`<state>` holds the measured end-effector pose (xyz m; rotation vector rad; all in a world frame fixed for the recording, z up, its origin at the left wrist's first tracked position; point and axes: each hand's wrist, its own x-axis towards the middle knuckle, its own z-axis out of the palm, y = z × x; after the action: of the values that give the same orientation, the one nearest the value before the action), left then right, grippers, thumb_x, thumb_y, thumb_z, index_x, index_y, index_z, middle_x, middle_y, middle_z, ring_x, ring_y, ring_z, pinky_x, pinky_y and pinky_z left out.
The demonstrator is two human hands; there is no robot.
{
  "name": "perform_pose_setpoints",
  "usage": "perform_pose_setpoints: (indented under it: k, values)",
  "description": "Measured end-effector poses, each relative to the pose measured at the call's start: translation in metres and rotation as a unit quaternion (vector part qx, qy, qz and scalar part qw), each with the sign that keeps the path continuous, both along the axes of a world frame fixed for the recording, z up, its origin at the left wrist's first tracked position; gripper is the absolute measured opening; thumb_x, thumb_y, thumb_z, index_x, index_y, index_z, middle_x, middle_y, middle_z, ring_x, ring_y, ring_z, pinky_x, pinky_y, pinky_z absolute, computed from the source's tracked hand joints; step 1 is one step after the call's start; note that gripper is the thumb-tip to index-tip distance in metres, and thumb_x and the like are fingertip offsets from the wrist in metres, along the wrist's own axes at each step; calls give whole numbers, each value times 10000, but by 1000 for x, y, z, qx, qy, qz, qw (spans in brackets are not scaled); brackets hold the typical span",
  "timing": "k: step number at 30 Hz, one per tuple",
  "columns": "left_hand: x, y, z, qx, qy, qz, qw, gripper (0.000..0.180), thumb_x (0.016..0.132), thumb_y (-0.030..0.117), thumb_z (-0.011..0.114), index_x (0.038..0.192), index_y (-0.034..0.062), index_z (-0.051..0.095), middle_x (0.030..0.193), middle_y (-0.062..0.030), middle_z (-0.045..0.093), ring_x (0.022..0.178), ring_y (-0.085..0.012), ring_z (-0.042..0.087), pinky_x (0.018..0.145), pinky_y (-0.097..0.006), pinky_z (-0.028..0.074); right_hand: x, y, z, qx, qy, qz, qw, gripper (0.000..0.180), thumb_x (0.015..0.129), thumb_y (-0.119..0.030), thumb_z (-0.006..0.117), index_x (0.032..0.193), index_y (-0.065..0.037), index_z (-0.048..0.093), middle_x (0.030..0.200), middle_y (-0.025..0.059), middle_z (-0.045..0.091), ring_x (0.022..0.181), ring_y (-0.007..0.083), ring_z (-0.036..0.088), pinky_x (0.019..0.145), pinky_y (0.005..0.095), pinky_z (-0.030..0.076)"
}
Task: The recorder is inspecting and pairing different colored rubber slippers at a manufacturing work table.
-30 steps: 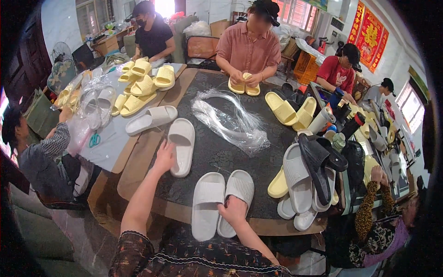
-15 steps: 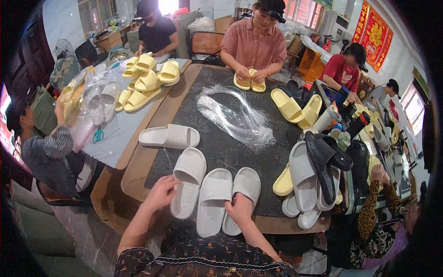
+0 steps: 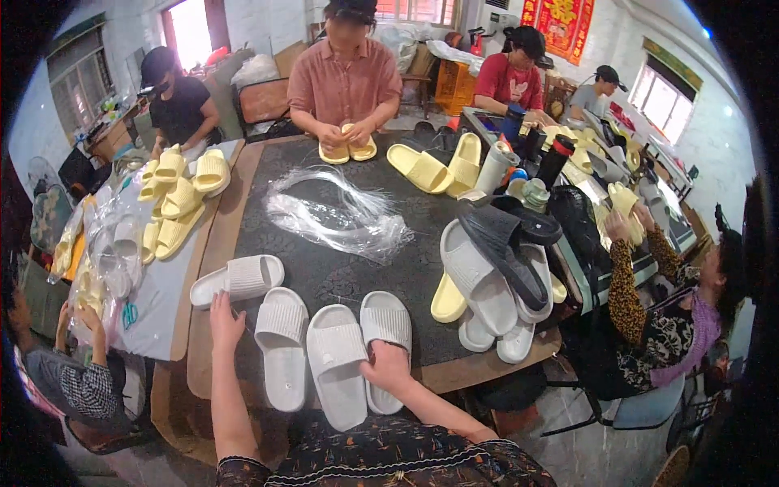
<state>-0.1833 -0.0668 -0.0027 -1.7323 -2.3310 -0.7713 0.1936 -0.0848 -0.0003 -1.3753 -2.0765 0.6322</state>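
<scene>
Left hand lay flat and released on the worktop, a white slipper just to its right, long axis pointing away. Right hand pressed on the white slipper pair's heels, grasp unclear.

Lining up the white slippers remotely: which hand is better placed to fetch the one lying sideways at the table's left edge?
Left. The left hand sits just below the sideways white slipper, while the right hand rests on the white pair, farther right.
</scene>
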Motion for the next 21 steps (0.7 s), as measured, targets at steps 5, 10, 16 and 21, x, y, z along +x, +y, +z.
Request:
perform_pose_setpoints:
  k: [5,10,16,21]
  values:
    - [27,-5,17,-4,56,22,998,289,681,119,734,891,6,570,912,-173,564,884,-364,537,767,-472,444,3,-1,-2,23,15,-2,1000,285,692,-255,641,765,1,540,712,204,595,670,389,594,600,483,466]
    - [47,-26,12,-63,58,22,996,183,758,174,672,770,20,573,822,-157,585,801,-356,574,698,-454,460,3,2,5,-17,-13,17,1000,322,715,-281,636,830,5,542,746,219,611,709,395,612,644,485,486]
    - [90,-59,26,-107,-94,-9,990,244,718,236,698,661,14,613,664,-165,619,641,-348,611,607,-438,484,22,43,3,-32,-34,-50,998,246,693,-229,647,785,-20,556,717,173,616,711,363,609,646,448,470]
    - [125,-72,25,-133,-168,-32,976,283,708,274,677,669,-3,637,639,-189,615,619,-349,620,589,-432,486,37,81,19,-63,-118,-49,990,304,743,-304,629,852,-25,572,801,184,649,771,360,636,701,474,489]
